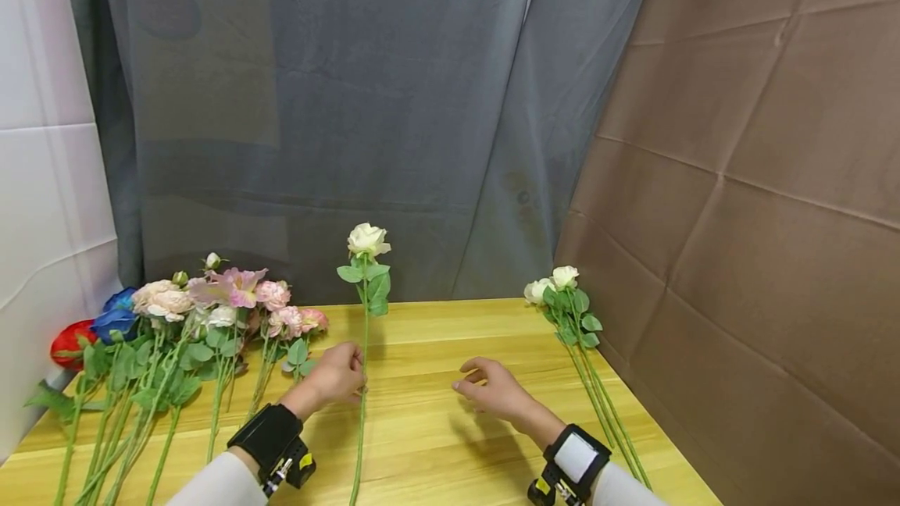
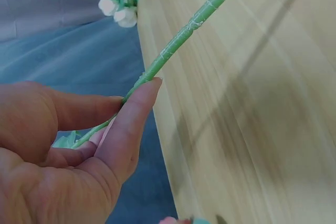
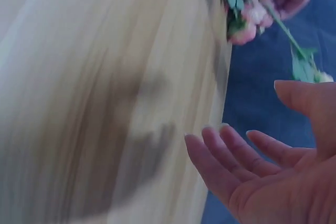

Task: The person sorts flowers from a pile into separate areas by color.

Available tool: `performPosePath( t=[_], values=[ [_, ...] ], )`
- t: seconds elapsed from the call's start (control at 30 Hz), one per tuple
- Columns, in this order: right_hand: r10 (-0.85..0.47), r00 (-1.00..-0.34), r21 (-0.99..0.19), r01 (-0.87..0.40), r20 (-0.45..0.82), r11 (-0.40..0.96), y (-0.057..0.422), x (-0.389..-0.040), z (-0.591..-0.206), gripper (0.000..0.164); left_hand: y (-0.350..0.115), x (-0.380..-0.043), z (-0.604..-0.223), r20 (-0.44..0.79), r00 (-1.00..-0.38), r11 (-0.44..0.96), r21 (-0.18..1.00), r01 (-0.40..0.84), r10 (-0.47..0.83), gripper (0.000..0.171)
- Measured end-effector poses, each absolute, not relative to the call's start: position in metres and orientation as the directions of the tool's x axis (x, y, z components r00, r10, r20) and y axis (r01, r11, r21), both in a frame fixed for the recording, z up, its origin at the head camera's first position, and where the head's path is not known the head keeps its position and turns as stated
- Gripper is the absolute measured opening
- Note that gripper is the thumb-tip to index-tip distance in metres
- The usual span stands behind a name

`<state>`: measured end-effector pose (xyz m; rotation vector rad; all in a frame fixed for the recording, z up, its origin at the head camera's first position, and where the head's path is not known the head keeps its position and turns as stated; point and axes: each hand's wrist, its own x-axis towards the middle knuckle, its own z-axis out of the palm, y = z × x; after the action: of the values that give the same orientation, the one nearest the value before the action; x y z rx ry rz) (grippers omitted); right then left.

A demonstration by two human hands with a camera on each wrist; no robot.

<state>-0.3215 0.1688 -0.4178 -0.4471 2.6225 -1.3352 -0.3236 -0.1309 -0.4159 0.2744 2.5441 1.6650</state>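
Observation:
A single white rose [image 1: 368, 240] on a long green stem stands nearly upright above the middle of the table. My left hand [image 1: 341, 373] pinches its stem [image 2: 176, 43] between thumb and fingers, as the left wrist view shows closely. To the right, my right hand [image 1: 495, 390] hovers over the wood with its fingers apart and slightly bent. Nothing lies in its palm, which the right wrist view [image 3: 273, 177] shows facing up toward the rose. Two white roses [image 1: 551, 284] with leafy stems lie together at the table's right side.
Many stems lie on the left of the wooden table [image 1: 422, 443]: a red flower [image 1: 73, 344], blue flowers [image 1: 115, 316], pink flowers [image 1: 274, 295] and cream ones [image 1: 163, 300]. A grey curtain [image 1: 351, 100] hangs behind. Brown cloth [image 1: 766, 178] bounds the right side, white cloth [image 1: 49, 147] the left.

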Motion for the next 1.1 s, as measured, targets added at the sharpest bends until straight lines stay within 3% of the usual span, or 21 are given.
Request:
performPosePath(
  t=[0.3, 0.77, 1.1],
  values=[
    [-0.466, -0.875, -0.915, -0.077, -0.129, 0.397, 0.128, -0.318, -0.427, 0.048, -0.11, -0.326, -0.412, 0.097, -0.969, 0.349, 0.921, 0.174, 0.226, 0.019],
    [-0.586, -0.8, -0.971, -0.014, -0.132, 0.238, 0.097, -0.306, -0.438, 0.045, -0.093, -0.327, -0.413, 0.198, -0.948, 0.285, 0.921, 0.267, 0.248, 0.017],
    [-0.568, -0.819, -0.968, -0.072, -0.081, 0.242, 0.095, -0.304, -0.436, 0.021, -0.088, -0.33, -0.417, 0.285, -0.91, 0.309, 0.873, 0.376, 0.301, 0.016]
  ],
)
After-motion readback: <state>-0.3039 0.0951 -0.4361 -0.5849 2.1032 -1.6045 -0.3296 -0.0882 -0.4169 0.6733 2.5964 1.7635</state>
